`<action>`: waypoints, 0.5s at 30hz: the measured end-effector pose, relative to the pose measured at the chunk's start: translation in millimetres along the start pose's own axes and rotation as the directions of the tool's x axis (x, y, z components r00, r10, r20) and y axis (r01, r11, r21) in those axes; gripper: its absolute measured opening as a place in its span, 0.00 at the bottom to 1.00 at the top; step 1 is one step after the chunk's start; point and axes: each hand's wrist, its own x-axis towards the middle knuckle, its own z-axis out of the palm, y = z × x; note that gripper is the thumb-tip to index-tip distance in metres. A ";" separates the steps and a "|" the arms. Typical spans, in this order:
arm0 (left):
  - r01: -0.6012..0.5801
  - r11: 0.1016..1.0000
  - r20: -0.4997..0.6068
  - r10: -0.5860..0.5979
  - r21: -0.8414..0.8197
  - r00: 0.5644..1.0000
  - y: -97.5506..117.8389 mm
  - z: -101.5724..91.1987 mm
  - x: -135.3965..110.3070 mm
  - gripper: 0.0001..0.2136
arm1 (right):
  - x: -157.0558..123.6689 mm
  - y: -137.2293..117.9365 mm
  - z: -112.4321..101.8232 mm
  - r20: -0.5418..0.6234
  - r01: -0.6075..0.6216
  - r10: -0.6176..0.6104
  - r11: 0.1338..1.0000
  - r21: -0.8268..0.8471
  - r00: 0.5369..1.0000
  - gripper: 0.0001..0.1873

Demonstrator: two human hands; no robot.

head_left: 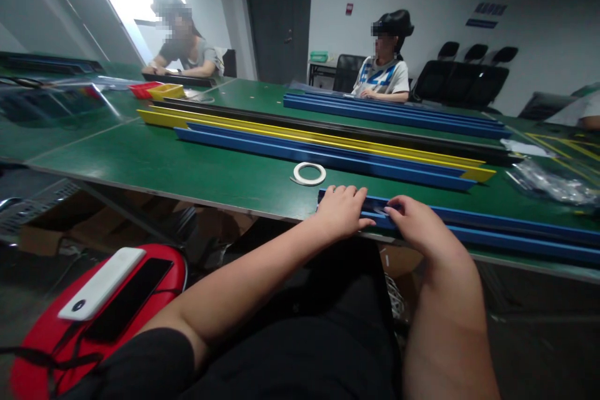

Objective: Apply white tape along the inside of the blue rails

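A long blue channel strip point(515, 243) with raised side walls lies along the near edge of the green table. My left hand point(344, 209) is closed over its left end, fingers on the far wall and thumb by the near wall. Just to the right, my right hand point(417, 223) has thumb and forefinger together over the channel. A small pale bit shows at those fingertips, too small to name. Beyond my left hand, a roll of white tape point(309, 183) lies flat on the table.
Blue strips point(323, 159), a yellow strip point(319, 137) and black strips lie lengthwise farther back. Clear plastic wrapping point(548, 181) is at right. Two people sit across the table point(117, 162). A red stool point(162, 256) at my left holds a white power bank and a black phone.
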 end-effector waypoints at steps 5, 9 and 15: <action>0.056 0.993 0.056 -0.061 0.101 0.997 3.5 7.8 4.7 0.31 | -9.3 10.6 -4.2 0.086 0.009 -0.005 0.999 -0.040 0.996 0.16; 0.032 0.994 0.041 -0.036 0.102 0.998 -2.3 6.8 3.4 0.32 | -14.1 26.9 -9.9 0.034 0.060 -0.057 0.995 -0.075 0.998 0.12; 0.015 0.995 0.023 -0.017 0.097 1.000 -4.6 8.8 3.6 0.33 | -16.7 35.0 -20.6 -0.164 -0.014 -0.005 0.993 -0.114 0.986 0.16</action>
